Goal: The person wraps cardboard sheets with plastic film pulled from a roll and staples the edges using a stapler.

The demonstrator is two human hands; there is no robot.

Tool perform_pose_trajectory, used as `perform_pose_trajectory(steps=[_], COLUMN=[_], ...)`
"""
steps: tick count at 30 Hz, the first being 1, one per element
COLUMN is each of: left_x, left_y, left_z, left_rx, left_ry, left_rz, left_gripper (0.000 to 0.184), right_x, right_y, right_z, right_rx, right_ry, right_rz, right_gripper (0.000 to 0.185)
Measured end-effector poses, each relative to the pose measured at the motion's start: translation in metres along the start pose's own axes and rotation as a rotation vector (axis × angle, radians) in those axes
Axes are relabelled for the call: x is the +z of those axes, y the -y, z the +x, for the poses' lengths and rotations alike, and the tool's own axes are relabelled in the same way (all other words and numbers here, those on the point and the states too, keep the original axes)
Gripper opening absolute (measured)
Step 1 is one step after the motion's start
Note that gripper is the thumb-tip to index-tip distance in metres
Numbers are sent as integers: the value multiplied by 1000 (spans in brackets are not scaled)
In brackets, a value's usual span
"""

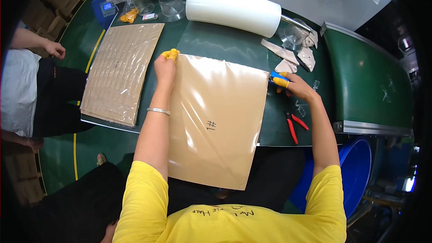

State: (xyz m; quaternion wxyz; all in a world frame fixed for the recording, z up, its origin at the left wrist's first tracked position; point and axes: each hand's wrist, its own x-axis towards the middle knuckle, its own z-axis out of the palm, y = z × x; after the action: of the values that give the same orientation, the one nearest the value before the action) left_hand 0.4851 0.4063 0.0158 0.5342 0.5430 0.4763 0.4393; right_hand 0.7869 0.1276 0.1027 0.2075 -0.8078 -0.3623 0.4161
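Observation:
A brown cardboard sheet (216, 121) covered in shiny clear film and marked "1#" lies tilted in front of me, its lower end past the table's front edge. My left hand (165, 66), with yellow finger cots, is closed on its upper left corner. At the upper right corner, my right hand (294, 85) grips a blue-handled tool (278, 80); its tip is right at the sheet's edge, and its exact kind is partly hidden by my fingers. Red-handled pliers (297, 127) rest on the table below my right hand.
A stack of film-wrapped cardboard (121, 69) lies left on the green table (198, 40). Behind stands a white film roll (234, 11) on a metal rod. Whitish scraps (288, 56) lie right, near a green conveyor (371, 81). A blue bin (355, 171) stands below. Another person's hand (55, 49) shows left.

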Motion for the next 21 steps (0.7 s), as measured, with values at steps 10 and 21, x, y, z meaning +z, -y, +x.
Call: perform_pose_trajectory(steps=[10,21], left_x=[-1,-1], left_y=[-1,0], left_z=[0,0], left_rx=[15,16], left_ry=[-5,1], left_rz=[18,10], left_gripper=[19,17], right_x=[1,4], right_y=[2,6], right_z=[6,17], right_rx=[-38,-10], right_ry=[4,54], right_rz=[-75,31], right_gripper=[50,43])
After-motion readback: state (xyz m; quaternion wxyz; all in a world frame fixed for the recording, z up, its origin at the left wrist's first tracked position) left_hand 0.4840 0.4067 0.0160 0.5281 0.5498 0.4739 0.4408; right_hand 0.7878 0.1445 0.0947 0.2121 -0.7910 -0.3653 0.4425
